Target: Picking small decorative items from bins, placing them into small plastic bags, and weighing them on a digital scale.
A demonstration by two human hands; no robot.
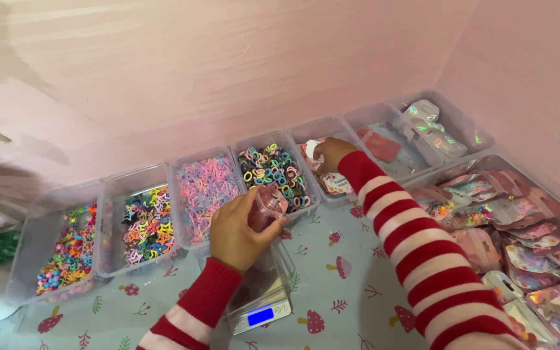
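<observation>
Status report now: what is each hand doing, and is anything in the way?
Left hand holds small pink pouch above digital scale. Right hand reaches into clear bin, fingers on a small white item. Nothing blocking.

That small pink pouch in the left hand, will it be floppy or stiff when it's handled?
The pink pouch looks like thin glossy film, so probably floppy and light. Its shiny surface may be slippery; the left hand pinches it at the edge. Over the small scale, it would likely sag.
</observation>
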